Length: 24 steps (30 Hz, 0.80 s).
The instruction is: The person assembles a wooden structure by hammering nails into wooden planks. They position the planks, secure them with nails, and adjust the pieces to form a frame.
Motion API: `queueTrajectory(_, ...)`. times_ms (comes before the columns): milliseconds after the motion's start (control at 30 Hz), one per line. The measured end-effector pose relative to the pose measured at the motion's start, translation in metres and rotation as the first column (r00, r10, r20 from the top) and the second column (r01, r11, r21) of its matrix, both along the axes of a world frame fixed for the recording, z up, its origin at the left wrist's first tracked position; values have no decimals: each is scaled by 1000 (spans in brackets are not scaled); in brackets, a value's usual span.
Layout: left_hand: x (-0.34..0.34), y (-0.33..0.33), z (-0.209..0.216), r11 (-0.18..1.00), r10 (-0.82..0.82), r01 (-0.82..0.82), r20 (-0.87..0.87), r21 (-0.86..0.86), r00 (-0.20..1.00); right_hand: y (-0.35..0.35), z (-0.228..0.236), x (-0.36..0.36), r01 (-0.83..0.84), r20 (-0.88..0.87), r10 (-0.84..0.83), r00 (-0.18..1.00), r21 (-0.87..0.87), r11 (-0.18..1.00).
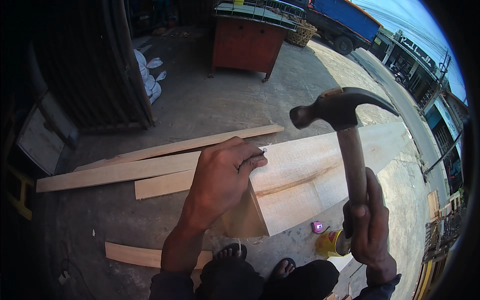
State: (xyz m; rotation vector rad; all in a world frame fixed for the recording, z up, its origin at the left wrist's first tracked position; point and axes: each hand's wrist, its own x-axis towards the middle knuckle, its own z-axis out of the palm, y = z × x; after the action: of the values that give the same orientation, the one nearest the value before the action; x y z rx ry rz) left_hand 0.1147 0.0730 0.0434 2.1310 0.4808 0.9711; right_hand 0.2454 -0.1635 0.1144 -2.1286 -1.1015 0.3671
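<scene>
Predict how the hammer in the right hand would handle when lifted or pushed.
The hammer is probably head-heavy, since its dark head looks metal and its handle wooden. It should feel stiff: the handle looks straight. Laid down, it likely won't roll far, as the curved claw juts out.

Your left hand [220, 175] pinches a nail [265, 150] at the left end of the wide pale board [305, 175]. Your right hand [369, 225] grips the claw hammer [345, 112] by its handle. A yellow bucket [327, 243] stands beside a pink tape measure [316, 227].

Bright daylight from the right washes the concrete [402, 187], leaving the left dim, with dark, fisheye-bent edges.
</scene>
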Motion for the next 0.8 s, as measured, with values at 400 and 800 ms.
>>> queueTrajectory(400, -1, 33, -32, 907, -83, 184, 267, -380, 960, -14, -15, -8, -30, 128, 58, 990, -210, 977)
queueTrajectory(800, 34, 72, -122, 464, -593, 810, 554, -358, 584, -16, -28, -6, -21, 95, 47, 994, -252, 967)
